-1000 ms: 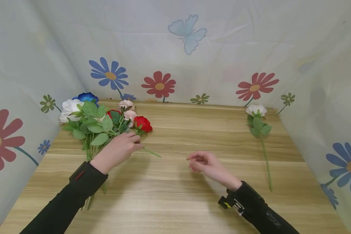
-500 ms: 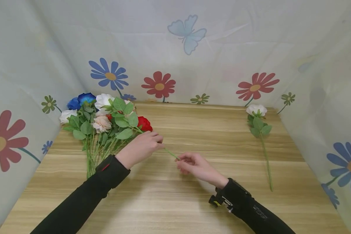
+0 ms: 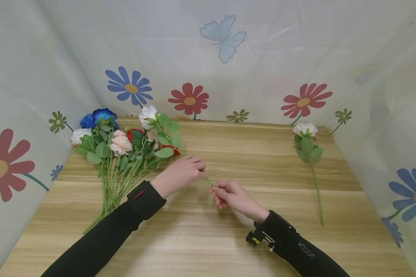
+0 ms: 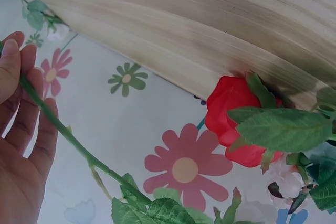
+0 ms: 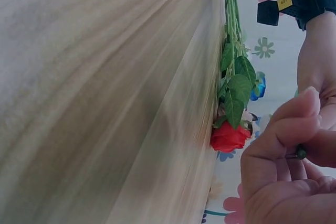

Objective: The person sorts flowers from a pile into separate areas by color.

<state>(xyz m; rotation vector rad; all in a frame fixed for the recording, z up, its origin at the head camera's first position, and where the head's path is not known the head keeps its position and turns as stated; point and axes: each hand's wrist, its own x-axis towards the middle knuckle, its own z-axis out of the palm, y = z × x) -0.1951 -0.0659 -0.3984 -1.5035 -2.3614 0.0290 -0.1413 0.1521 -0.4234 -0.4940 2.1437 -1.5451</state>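
White flower (image 3: 164, 135) in both hands: we see it held aslant above the bench, its head up toward the back and its stem running down to the right. Largest around it, printed cloth (image 3: 263, 46) closes off the back and both sides. Beneath spreads the bench (image 3: 263, 246), pale and wood-grained. On its left lies the pile (image 3: 121, 173), blue, white, pale pink and red heads at the back, stems trailing toward the near edge. Well apart at the right, the lone flower (image 3: 306, 148), also white, lies head to the back. With one flower apart, one in hand and many in the pile, we judge the work to be at an early point, most of the pile left to handle and the held one not yet set down. The left hand (image 3: 182, 173) has its fingers closed about the stem partway along; the right hand (image 3: 235, 198) pinches near its lower end, fingers drawn narrow. From the head view, held leaves overlap a red flower (image 4: 227, 116) in the pile; whether they touch, we cannot tell. Smallest of all, the stem tip (image 5: 301, 152) shows dark green between the right fingers.
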